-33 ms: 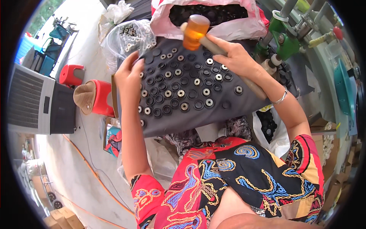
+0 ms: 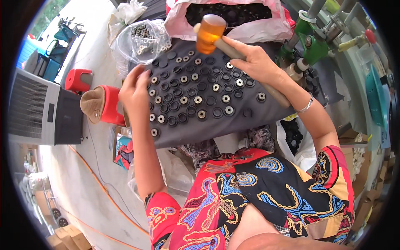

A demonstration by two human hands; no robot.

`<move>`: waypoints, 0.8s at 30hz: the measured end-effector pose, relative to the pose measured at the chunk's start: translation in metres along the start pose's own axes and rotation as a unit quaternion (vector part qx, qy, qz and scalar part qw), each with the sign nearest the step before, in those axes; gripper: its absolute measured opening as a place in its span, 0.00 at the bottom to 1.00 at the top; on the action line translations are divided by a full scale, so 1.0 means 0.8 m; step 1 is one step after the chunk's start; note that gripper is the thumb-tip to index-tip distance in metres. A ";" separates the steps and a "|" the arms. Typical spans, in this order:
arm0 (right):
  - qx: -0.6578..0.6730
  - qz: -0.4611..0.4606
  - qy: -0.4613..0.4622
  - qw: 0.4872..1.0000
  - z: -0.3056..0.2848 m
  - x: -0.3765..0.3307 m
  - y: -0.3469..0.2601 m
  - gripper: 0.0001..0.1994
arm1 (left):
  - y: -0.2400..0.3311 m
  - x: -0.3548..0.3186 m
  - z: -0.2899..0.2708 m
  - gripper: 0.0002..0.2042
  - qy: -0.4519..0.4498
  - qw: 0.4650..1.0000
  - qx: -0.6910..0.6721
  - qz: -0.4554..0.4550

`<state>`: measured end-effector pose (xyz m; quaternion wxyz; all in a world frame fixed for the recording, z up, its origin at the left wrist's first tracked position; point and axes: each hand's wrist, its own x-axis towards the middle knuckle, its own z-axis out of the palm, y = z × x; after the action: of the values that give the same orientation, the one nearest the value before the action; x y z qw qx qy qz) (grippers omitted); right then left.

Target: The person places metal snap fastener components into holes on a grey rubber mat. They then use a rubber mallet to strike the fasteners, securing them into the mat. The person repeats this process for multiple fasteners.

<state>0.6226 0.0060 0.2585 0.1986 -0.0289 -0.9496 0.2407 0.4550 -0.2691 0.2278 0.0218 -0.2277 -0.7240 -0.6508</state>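
A mallet with a translucent orange head and a long wooden handle is raised over the far part of the dark cloth. My right hand is wrapped round its handle. Rows of black rings lie on the cloth-covered table, several with small metal bearings set in them. At the table's left edge is my left hand, fingers bent and smeared by motion. It is nearest to the leftmost rings; whether anything is between its fingertips is hidden.
A clear plastic bag of metal bearings stands at the far left. Beyond the mallet is a white and red sack of black parts. A green metal press stands at right. Red stools and an air cooler are at left.
My left hand has shifted left, away from the rings, uncovering more of them at the left edge. The mallet in my right hand has moved slightly left.
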 end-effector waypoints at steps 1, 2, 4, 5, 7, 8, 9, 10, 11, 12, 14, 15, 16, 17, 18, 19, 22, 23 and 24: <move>0.004 0.002 -0.011 1.000 -0.001 0.006 -0.012 0.32 | -0.013 -0.020 -0.022 0.17 0.074 0.996 0.011 0.046; 0.008 0.004 -0.023 1.000 0.000 0.008 -0.019 0.33 | -0.019 -0.043 -0.038 0.15 0.146 0.988 -0.015 0.054; -0.018 -0.017 -0.015 1.000 0.010 0.013 -0.016 0.33 | -0.034 -0.085 -0.070 0.13 0.258 0.965 -0.013 0.044; -0.032 -0.027 -0.010 0.999 0.016 0.016 -0.013 0.33 | -0.046 -0.101 -0.084 0.12 0.297 0.954 0.012 0.026; -0.060 -0.007 -0.048 0.997 0.029 0.022 -0.012 0.33 | -0.078 -0.132 -0.102 0.13 0.325 0.945 0.042 -0.010; -0.076 0.005 -0.066 0.995 0.035 0.023 -0.011 0.33 | -0.091 -0.141 -0.105 0.13 0.335 0.940 0.055 -0.029; -0.087 0.021 -0.076 0.993 0.042 0.023 -0.012 0.33 | -0.099 -0.148 -0.102 0.14 0.329 0.942 0.065 -0.027; -0.097 0.037 -0.086 0.991 0.049 0.022 -0.012 0.33 | -0.104 -0.151 -0.096 0.14 0.322 0.944 0.075 -0.024; -0.108 0.054 -0.095 0.988 0.056 0.020 -0.010 0.33 | -0.110 -0.153 -0.091 0.14 0.313 0.946 0.085 -0.021; -0.103 0.039 -0.086 0.990 0.059 0.025 -0.003 0.33 | -0.114 -0.154 -0.090 0.15 0.300 0.949 0.092 -0.015; -0.081 0.028 -0.083 0.993 0.054 0.018 0.002 0.33 | -0.125 -0.153 -0.089 0.15 0.307 0.945 0.113 -0.015; -0.069 0.021 -0.082 0.994 0.050 0.017 -0.002 0.33 | -0.128 -0.151 -0.089 0.15 0.311 0.942 0.125 -0.015; -0.066 0.005 -0.074 0.995 0.045 0.012 -0.009 0.33 | -0.131 -0.149 -0.086 0.15 0.308 0.940 0.149 -0.014; -0.063 -0.011 -0.067 0.996 0.040 0.005 -0.018 0.33 | -0.132 -0.144 -0.083 0.15 0.305 0.936 0.173 -0.012; -0.059 -0.026 -0.057 0.996 0.038 -0.002 -0.025 0.32 | -0.131 -0.141 -0.081 0.15 0.300 0.933 0.196 -0.008; -0.081 -0.032 -0.081 0.993 0.041 -0.008 -0.028 0.33 | -0.132 -0.140 -0.079 0.15 0.298 0.929 0.220 -0.014; -0.129 0.005 -0.167 0.977 0.060 -0.016 -0.042 0.34 | -0.130 -0.140 -0.078 0.15 0.290 0.916 0.276 -0.016; -0.122 0.009 -0.162 0.979 0.059 -0.016 -0.041 0.34 | -0.134 -0.142 -0.079 0.15 0.286 0.914 0.286 -0.010; -0.114 0.011 -0.158 0.981 0.060 -0.013 -0.039 0.33 | -0.134 -0.144 -0.081 0.15 0.286 0.911 0.296 -0.005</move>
<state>0.6145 -0.0447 0.2310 0.0392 -0.0237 -0.9899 0.1345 0.5028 -0.3710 0.0998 0.2908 -0.0110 -0.8472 -0.4444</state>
